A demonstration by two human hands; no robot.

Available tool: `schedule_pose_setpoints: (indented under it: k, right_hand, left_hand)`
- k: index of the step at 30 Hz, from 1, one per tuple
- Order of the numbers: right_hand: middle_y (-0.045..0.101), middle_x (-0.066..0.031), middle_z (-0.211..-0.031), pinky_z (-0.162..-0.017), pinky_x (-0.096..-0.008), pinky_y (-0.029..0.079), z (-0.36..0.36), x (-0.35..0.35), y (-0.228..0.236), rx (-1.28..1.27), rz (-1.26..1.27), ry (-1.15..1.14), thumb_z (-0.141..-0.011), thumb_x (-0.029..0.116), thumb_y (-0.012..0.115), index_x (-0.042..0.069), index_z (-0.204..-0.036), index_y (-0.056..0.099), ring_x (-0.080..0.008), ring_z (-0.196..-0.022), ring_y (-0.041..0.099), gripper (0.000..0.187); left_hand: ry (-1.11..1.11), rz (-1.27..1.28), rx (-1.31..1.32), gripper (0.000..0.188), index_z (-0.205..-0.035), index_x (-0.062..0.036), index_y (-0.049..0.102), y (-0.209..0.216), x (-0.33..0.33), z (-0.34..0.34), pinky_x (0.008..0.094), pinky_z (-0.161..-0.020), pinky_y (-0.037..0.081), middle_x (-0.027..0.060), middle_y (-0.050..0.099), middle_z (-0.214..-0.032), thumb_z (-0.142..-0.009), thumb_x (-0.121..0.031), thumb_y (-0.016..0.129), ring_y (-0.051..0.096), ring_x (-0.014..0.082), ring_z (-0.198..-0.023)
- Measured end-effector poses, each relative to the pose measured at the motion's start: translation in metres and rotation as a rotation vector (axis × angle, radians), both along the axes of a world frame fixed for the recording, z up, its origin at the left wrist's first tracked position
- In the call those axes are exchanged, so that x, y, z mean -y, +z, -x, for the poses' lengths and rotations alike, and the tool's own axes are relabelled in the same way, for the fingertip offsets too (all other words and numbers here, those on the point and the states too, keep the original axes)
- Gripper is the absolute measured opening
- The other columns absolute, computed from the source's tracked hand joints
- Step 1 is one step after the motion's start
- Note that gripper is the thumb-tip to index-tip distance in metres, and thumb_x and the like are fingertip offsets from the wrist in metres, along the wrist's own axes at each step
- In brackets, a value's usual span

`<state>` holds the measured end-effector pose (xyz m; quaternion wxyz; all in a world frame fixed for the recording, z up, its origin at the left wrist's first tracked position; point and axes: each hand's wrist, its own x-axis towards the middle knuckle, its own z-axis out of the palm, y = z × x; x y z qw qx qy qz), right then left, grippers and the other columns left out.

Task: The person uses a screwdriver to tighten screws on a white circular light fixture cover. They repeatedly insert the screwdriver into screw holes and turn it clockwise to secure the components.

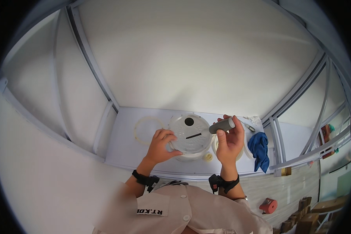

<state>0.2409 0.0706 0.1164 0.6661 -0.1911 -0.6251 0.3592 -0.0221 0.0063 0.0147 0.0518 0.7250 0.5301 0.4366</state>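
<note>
A round, pale disc-shaped unit (183, 144) with a shiny face lies on the white table in front of me. Near its far side is a black round spot (189, 121). My left hand (160, 145) grips its left rim, fingers curled on top and thumb along the near edge. In my right hand (230, 138) is a screwdriver (221, 126) with a thick grey handle. It is tilted, its black tip (193, 135) over the disc's face; whether the tip touches cannot be made out. A pale round part (216, 147) sits partly hidden behind my right hand.
A thin, yellowish ring (135, 130) lies left on the table (119, 146). A small yellow roll-like piece (208, 156) is near the front. To the right are a blue cloth (258, 150), a slim tool (249, 127) and crumpled white tissue (255, 119). Frame posts stand both sides.
</note>
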Motion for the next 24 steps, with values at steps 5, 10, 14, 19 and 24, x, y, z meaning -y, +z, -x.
schedule_pose_setpoints:
  k: [5, 10, 14, 19, 24]
  right_hand:
    - [0.057, -0.0227, -0.15, -0.103, -0.0432, 0.061, 0.006, 0.003, -0.002, 0.022, 0.01, 0.03, -0.105, 0.005, 0.074, 0.002, -0.16, 0.047, -0.0328, -0.132, 0.067, 0.062]
    - [0.057, -0.0219, -0.149, -0.1, -0.0419, 0.062, 0.009, 0.004, -0.003, 0.036, -0.013, 0.035, -0.105, 0.005, 0.073, 0.002, -0.159, 0.048, -0.0327, -0.131, 0.067, 0.059]
    - [0.057, -0.0218, -0.148, -0.098, -0.041, 0.063, 0.009, 0.003, -0.004, 0.057, -0.022, 0.036, -0.106, 0.004, 0.072, 0.002, -0.159, 0.049, -0.033, -0.13, 0.067, 0.058]
    - [0.058, -0.0221, -0.146, -0.097, -0.041, 0.065, 0.01, 0.004, -0.003, 0.103, -0.04, 0.017, -0.106, 0.004, 0.072, 0.002, -0.158, 0.049, -0.0339, -0.13, 0.067, 0.058]
    - [0.058, -0.0224, -0.145, -0.098, -0.0415, 0.065, 0.013, 0.0, -0.003, 0.112, -0.049, 0.02, -0.106, 0.003, 0.072, 0.001, -0.158, 0.049, -0.0344, -0.131, 0.067, 0.057]
  left_hand:
    - [0.099, -0.017, -0.02, 0.063, -0.102, -0.0125, 0.073, 0.006, 0.005, -0.019, 0.0428, -0.096, 0.051, 0.0046, 0.068, -0.117, -0.059, -0.046, 0.106, 0.058, 0.0311, -0.111]
    - [0.262, 0.057, -0.058, 0.061, -0.093, -0.0131, 0.068, 0.018, 0.011, -0.047, 0.0416, -0.087, 0.05, 0.0024, 0.063, -0.106, -0.06, -0.049, 0.104, 0.056, 0.0291, -0.103]
    - [0.358, 0.099, -0.129, 0.059, -0.088, -0.013, 0.067, 0.021, 0.01, -0.057, 0.0411, -0.08, 0.051, 0.0012, 0.059, -0.099, -0.061, -0.051, 0.102, 0.056, 0.0278, -0.097]
    - [0.13, 0.174, 0.005, 0.049, -0.1, -0.0105, 0.076, 0.021, 0.009, -0.024, 0.0388, -0.077, 0.057, 0.0041, 0.068, -0.112, -0.07, -0.04, 0.101, 0.065, 0.0262, -0.091]
    - [0.012, 0.219, 0.158, 0.047, -0.112, -0.0088, 0.079, 0.021, 0.005, -0.001, 0.0341, -0.075, 0.06, 0.0045, 0.071, -0.122, -0.077, -0.033, 0.1, 0.071, 0.0201, -0.084]
